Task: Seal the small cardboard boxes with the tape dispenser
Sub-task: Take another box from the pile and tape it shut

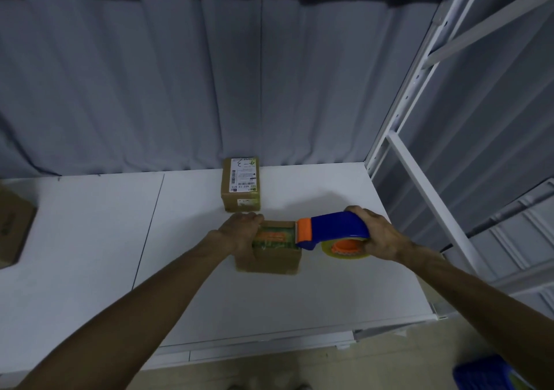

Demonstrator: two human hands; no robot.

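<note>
Two grips: left hand clamps the box; right hand clamps the tape dispenser, nose at box edge. Should draw straight toward the left grip, pressing flat.

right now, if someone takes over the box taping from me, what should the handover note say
Hands: the left grip holds the near box at its left top edge; the right grip holds the tape dispenser, its orange front at the box's right top edge.
Things: the far box, labelled, stands just behind on the white table.
Done: cannot tell whether any tape is on either box.
Left: run tape across the near box, then check the far one.
</note>
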